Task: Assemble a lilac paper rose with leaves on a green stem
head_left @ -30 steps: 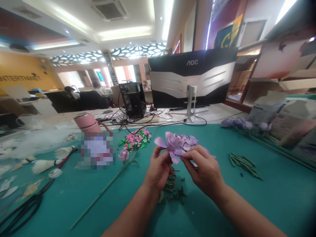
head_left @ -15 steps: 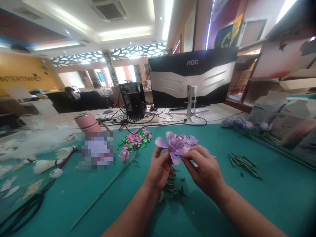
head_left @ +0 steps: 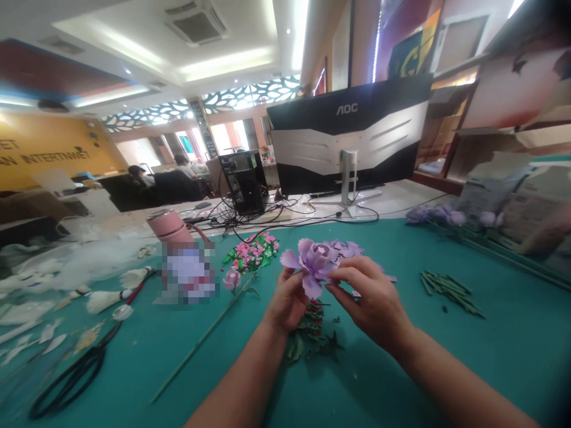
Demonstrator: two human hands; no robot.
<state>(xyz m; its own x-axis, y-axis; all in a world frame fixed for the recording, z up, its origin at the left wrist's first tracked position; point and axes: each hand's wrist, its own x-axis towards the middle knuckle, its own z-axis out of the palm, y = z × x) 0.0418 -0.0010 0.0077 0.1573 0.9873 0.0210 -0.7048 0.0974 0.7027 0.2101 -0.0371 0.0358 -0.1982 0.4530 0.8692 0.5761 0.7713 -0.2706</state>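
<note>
Above the mat, my left hand [head_left: 289, 297] is closed around the base of a purple artificial flower [head_left: 311, 264], whose petals spread outward. From the other side, my right hand [head_left: 368, 294] pinches one of its right-hand petals between thumb and fingers. Loose purple petals [head_left: 345, 249] lie behind the flower, partly hidden by it and my right hand. Under my hands are green leaf pieces [head_left: 307, 333] with some red among them. To the left lies a long green stem [head_left: 196, 345] with a small purple bud [head_left: 231, 279] at its top.
Green sticks [head_left: 450, 291] lie on the right of the green mat [head_left: 499, 362]. Black scissors [head_left: 71, 380] and shuttlecocks [head_left: 107, 300] are at left, near a pink bottle [head_left: 168, 226]. Pink blossoms [head_left: 252, 252] lie behind. A monitor [head_left: 348, 137] and computer tower [head_left: 243, 181] stand farther back.
The view has shifted slightly, so the things on the left appear farther right. Both hands keep hold of the flower, which has tipped a little, showing more of its centre.
</note>
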